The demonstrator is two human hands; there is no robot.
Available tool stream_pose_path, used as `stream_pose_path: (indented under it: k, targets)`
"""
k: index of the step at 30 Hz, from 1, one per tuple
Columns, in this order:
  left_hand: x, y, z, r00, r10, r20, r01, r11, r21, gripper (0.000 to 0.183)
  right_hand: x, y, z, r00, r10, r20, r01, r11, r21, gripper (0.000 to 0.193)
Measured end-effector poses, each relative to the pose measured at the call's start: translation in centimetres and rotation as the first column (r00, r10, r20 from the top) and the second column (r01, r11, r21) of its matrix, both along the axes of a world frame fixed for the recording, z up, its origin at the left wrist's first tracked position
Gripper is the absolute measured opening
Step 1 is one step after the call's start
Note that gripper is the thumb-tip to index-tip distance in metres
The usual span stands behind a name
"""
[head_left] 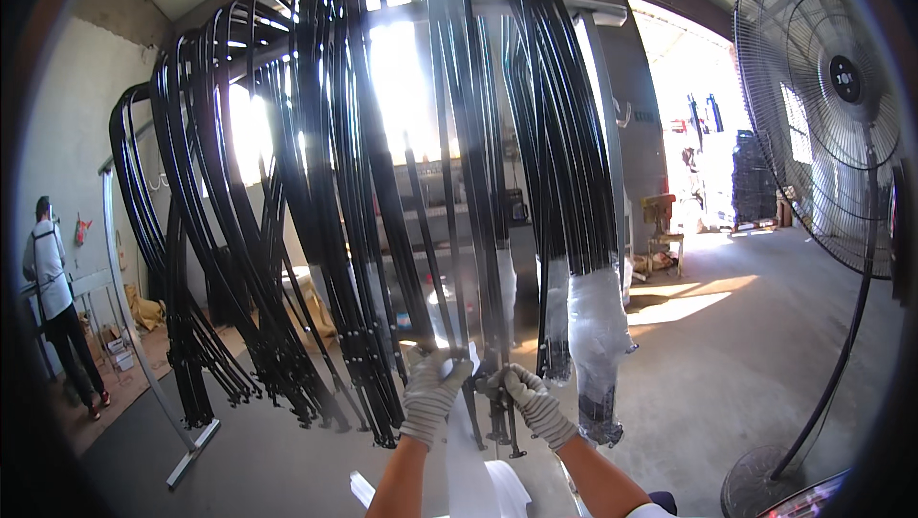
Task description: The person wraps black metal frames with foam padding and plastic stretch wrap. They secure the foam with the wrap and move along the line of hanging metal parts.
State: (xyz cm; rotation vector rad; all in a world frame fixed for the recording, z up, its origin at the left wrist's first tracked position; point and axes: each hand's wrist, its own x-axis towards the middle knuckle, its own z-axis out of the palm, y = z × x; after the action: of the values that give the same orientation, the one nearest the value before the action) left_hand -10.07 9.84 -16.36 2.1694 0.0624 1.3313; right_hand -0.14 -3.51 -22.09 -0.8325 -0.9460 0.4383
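Long black bent tubes (469, 183) hang in bundles in front of me, their lower ends at the height of my hands. My left hand (432, 396), in a striped grey-white glove, is closed at a strip of thin white wrapping film (464, 437) that trails down between my forearms. My right hand (537, 408), gloved alike, has its fingers closed around the lower ends of the middle tubes (499, 403). What lies inside the fingers is partly hidden. To the right, a bundle's lower part is wrapped in clear plastic film (595, 327).
A metal rack (602, 13) carries the tubes, with a post and foot (194, 456) at left. A large fan (841, 78) on a round base (755, 484) stands at right. Far left is a person (53, 269). Behind are a stool (660, 231) and a bright doorway. White sheet material (507, 487) lies below my hands.
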Motion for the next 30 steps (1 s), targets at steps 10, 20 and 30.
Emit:
stream_pose_path:
  k: [10,20,30]
  targets:
    - [1.5,1.3,-1.7,0.947,-0.318,0.046,0.321,0.929,-0.184,0.021,-4.2,-1.6,4.0,0.456,-0.704,0.545,0.822,0.567,0.045,0.016]
    - [2.4,0.4,-1.8,0.905,-0.325,0.276,0.277,0.94,0.197,0.059,-8.0,-0.8,2.4,0.681,-0.701,0.211,0.715,0.699,0.012,0.023]
    - [4.1,3.5,-1.9,0.695,-0.661,0.283,0.682,0.482,-0.551,0.032,-4.7,2.4,-0.3,0.292,-0.793,0.535,0.907,0.406,0.108,0.046]
